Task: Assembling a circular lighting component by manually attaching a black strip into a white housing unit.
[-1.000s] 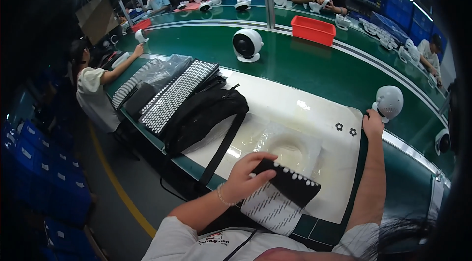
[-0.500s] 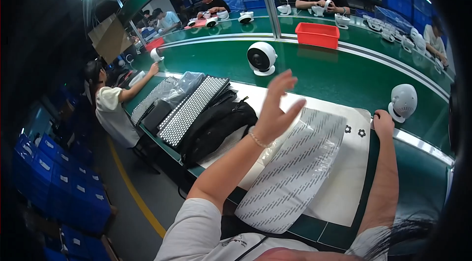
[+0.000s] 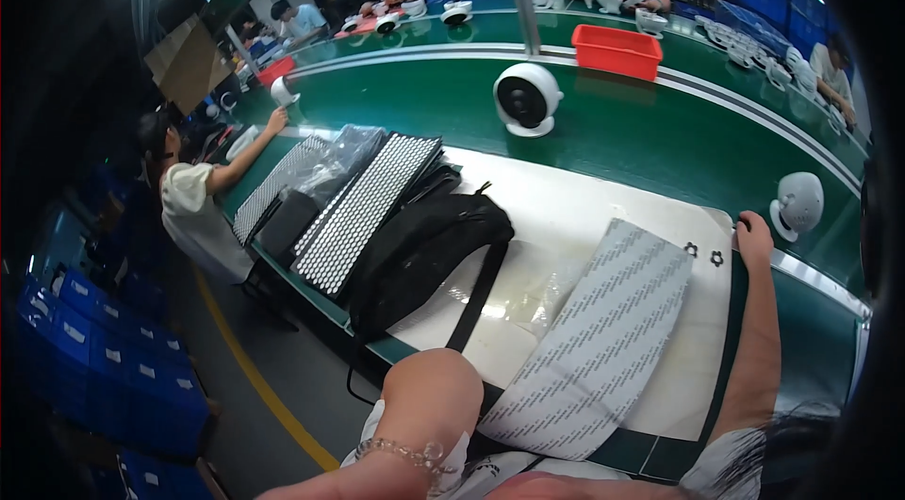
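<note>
My left arm is folded back with its elbow up; the part of my left hand (image 3: pixel 332 481) past the bracelet reaches the lower edge, and its fingers are cut off. My right hand (image 3: pixel 755 240) rests at the far right corner of the white mat (image 3: pixel 584 189), fingers loosely bent, no object seen in it. Just beyond it stands a white rounded device (image 3: pixel 798 202) on a small base. A long grey-white printed sheet (image 3: pixel 603 340) lies on the mat, its near end over the bench edge. Left of it are clear plastic (image 3: pixel 533 288) and a black bag (image 3: pixel 415 250).
White-dotted black panels (image 3: pixel 372 208) lie left of the bag. A white device with a black round front (image 3: pixel 525 100) stands on the green surface (image 3: pixel 415 99), near a red bin (image 3: pixel 617 52). A co-worker (image 3: pixel 203 198) sits at left; others work across. Blue crates (image 3: pixel 113 377) stand on the floor.
My left hand has swung from above the mat back toward me, down to the lower edge, uncovering the bag strap and clear plastic. My right hand stays by the mat's corner.
</note>
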A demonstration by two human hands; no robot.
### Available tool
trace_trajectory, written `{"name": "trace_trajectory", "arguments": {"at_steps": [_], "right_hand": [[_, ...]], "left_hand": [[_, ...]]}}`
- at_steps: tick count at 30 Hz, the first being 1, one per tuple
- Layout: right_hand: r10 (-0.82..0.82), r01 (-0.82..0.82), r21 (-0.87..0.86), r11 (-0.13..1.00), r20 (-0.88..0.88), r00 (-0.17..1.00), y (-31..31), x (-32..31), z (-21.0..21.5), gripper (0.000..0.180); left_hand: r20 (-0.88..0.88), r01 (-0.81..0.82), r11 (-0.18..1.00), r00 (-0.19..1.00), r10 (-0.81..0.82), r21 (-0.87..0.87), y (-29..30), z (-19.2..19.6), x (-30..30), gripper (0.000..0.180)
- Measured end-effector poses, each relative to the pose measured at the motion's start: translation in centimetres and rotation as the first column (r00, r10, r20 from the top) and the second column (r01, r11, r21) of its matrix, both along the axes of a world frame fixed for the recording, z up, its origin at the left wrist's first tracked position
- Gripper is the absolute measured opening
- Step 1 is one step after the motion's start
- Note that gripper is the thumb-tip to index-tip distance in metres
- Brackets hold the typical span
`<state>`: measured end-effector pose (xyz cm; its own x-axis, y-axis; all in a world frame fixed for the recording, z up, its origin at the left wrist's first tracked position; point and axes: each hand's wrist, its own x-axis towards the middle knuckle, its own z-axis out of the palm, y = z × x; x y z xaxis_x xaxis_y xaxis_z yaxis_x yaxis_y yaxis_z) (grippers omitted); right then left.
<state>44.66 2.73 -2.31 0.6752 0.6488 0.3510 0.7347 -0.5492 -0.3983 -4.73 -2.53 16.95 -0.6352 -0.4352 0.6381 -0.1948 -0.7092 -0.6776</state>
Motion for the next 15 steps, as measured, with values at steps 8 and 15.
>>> {"name": "trace_trajectory", "arguments": {"at_steps": [8, 15], "right_hand": [[0.045, -0.043, 0.043, 0.998, -0.056, 0.997, -0.9, 4.6, -2.7, 0.025], [0.086, -0.053, 0.137, 0.989, -0.247, 0.965, -0.9, 4.7, -2.9, 0.027]], "left_hand": [[0.072, -0.234, 0.94, 0.963, 0.259, -0.249, 1.2, -0.6, -2.3, 0.044], [0.163, 0.019, 0.999, 0.986, -0.013, -0.035, 0.6, -0.6, -3.0, 0.038]]}}
